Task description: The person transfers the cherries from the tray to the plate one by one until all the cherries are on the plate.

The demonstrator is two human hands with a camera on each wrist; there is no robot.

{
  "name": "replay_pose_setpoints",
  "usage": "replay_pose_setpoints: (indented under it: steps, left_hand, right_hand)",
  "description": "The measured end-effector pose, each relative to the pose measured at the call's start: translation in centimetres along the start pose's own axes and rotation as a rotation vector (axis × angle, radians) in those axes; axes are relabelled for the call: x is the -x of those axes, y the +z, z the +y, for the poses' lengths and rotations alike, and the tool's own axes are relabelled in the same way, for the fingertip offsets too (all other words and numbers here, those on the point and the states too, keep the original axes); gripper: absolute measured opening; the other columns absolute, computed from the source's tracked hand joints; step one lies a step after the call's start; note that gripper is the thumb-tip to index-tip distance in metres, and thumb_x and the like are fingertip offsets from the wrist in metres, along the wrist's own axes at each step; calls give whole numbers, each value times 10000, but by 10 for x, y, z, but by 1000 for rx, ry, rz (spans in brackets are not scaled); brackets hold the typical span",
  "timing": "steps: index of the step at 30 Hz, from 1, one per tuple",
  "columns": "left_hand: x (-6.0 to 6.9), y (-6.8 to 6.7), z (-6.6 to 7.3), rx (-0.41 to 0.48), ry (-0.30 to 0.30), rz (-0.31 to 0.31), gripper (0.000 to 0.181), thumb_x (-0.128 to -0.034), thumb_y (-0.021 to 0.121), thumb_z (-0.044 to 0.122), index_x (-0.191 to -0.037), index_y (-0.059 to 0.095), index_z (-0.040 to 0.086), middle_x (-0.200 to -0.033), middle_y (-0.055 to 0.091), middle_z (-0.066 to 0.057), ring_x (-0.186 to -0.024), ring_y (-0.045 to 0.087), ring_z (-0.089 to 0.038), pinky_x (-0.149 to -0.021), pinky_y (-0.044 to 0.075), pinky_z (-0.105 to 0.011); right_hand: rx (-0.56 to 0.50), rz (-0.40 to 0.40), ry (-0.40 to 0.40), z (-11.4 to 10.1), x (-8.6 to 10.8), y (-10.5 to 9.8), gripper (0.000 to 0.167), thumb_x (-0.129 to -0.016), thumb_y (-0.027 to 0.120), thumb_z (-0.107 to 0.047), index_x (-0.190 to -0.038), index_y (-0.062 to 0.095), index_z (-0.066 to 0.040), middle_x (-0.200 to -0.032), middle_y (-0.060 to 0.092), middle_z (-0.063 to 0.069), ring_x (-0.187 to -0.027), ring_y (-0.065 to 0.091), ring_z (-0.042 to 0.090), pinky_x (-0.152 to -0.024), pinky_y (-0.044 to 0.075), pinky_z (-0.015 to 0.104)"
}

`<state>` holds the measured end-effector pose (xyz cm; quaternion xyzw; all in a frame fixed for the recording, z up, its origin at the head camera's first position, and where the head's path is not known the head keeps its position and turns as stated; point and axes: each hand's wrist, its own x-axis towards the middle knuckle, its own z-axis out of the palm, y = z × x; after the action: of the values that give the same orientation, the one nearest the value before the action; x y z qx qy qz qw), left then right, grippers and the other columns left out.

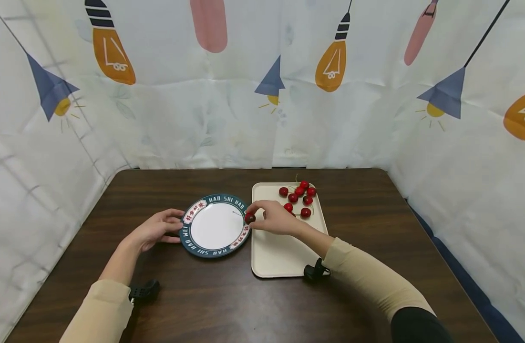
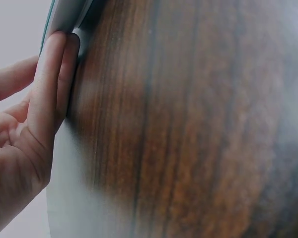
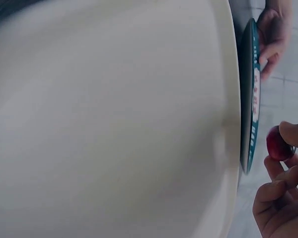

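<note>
My right hand [image 1: 272, 217] pinches a dark red cherry [image 1: 250, 218] between thumb and fingertips, over the right rim of a round plate. In the right wrist view the cherry [image 3: 279, 144] is apart from the plate's edge. The plate [image 1: 217, 226] has a white centre and a dark teal rim with lettering. At its left side my left hand [image 1: 161, 228] holds the rim, thumb and fingers at the edge; the left wrist view shows fingers [image 2: 47, 84] at the rim's underside. Several red cherries [image 1: 305, 213] lie on a cream rectangular tray [image 1: 275, 257], below my right forearm and beyond it.
Plate and tray stand side by side on a dark brown wood table [image 1: 193, 295]. A white curtain [image 1: 241, 128] printed with lamps and bulbs hangs behind and along both sides. Each wrist wears a black camera [image 1: 314, 270], the right one over the tray's near right corner.
</note>
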<state>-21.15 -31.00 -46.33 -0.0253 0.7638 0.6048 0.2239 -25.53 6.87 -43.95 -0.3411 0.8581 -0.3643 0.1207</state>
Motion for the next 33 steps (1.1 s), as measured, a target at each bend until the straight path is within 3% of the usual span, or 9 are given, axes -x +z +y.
replay_pose_setpoints:
  steps: [11, 18, 25, 33]
  left_hand:
    - [0, -3, 2, 4, 10, 1, 594, -1055, 581, 112, -1541, 277, -44, -1316, 501, -267, -991, 642, -228, -872, 602, -422]
    - [0, -4, 0, 12, 3, -4, 593, -1056, 586, 118, -1541, 280, -33, -1298, 512, -252, -991, 642, -222, -876, 600, -427]
    - [0, -3, -1, 18, -4, 2, 594, -1056, 583, 113, -1542, 275, -36, -1301, 512, -255, -991, 643, -222, -874, 601, -428]
    - [2, -2, -2, 26, -3, 6, 566, -1061, 564, 94, -1533, 282, -41, -1257, 534, -235, -980, 651, -205, -869, 604, -421]
  right_hand:
    - [18, -42, -39, -9, -16, 15, 349, -906, 795, -211, -1227, 692, -118, -1112, 699, -36, -906, 592, 216, -740, 504, 261]
    - [14, -76, -63, -17, -21, 24, 322, -908, 792, -183, -1204, 696, -101, -1086, 709, -17, -988, 626, 192, -831, 508, 236]
    - [-10, -87, -98, -23, -23, 30, 295, -907, 797, -177, -1175, 696, -104, -1069, 710, -12, -959, 627, 202, -796, 504, 239]
    - [11, -92, -82, -26, -19, 28, 394, -919, 787, -238, -1258, 685, -65, -1145, 710, 50, -907, 638, 187, -797, 513, 237]
